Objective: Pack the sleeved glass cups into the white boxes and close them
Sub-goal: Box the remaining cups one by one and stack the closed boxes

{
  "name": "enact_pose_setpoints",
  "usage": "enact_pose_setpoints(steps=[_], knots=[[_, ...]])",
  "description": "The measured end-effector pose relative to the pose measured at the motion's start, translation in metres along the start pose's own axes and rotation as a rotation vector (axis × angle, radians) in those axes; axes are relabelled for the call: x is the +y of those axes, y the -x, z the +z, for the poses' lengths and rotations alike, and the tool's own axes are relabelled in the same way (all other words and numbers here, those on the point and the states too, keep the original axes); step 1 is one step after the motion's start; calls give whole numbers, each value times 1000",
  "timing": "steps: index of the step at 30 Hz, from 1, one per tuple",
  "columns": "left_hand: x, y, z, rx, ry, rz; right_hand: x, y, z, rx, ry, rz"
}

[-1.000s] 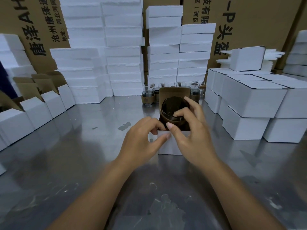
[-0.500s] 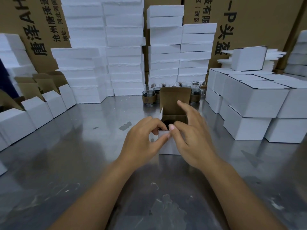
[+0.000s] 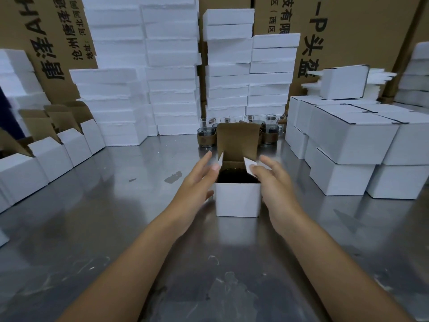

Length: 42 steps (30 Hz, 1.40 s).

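Steel counter, foam stacks behind: sleeved cup sits inside white box, lid up. Left hand and right hand, fingers straight, holding nothing, touch side flaps. Best fold both flaps inward level, then tuck lid

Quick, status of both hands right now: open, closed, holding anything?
Left hand: open, straight fingers at the left flap of the white box.
Right hand: open, fingertips at the right flap, holding nothing.
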State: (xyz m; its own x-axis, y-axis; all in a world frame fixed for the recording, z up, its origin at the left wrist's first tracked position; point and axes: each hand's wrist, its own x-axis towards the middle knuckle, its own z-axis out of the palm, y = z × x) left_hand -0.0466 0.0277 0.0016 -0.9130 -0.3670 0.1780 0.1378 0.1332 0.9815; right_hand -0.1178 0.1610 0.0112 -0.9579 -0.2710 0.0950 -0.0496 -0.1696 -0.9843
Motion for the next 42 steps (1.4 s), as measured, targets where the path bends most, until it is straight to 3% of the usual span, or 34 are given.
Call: enact_pose_setpoints(steps=[14,22,27,34,42], knots=[[-4,-5,-1,-76,89,72,2,0,-1,-161,-4,-101],[-6,-5,-5,-22,123,136,0,3,-1,-134,-81,-54],[-6,-3,-6,11,141,182,-8,7,0,-86,-79,-210],[-3,-4,-6,38,110,160,5,12,2,-170,196,-366],[0,4,-5,10,34,207,8,11,3,-140,244,-379]])
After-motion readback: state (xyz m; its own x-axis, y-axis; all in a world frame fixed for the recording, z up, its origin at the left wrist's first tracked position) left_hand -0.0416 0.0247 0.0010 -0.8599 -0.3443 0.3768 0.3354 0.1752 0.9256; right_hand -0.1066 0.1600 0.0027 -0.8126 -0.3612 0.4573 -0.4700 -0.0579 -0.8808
